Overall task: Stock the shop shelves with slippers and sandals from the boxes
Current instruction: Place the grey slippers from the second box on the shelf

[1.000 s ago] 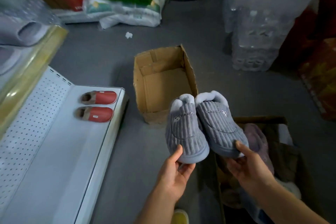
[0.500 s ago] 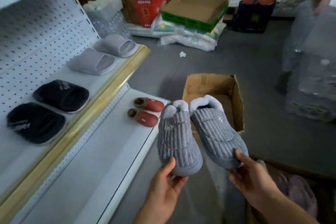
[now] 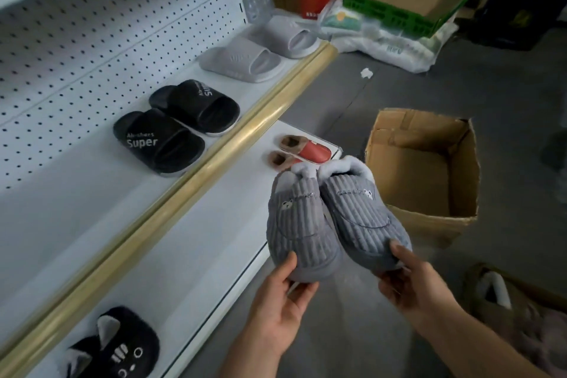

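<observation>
Pair of grey corduroy slippers, held side by side in mid-air, toes toward the person, fleece collars pointing away toward 12 o'clock. Left hand grips the toe of the left grey slipper, thumb on top, fingers curled beneath. Right hand does the same with the right grey slipper. The two slippers touch along their inner sides.

The pair hangs over the front edge of the lower white shelf; bare shelf surface lies at about 9 to 10 o'clock from the hands. Long axes run roughly 6 to 12, skewed to the shelf's front lip. Left hand is nearer the shelf.

On that shelf: red slippers at 12 o'clock, just beyond the grey collars; a black cat-face slipper at 8 o'clock. Judgement: the open stretch between these two is the likely landing spot. Empty cardboard box at 2 o'clock on the floor.
</observation>
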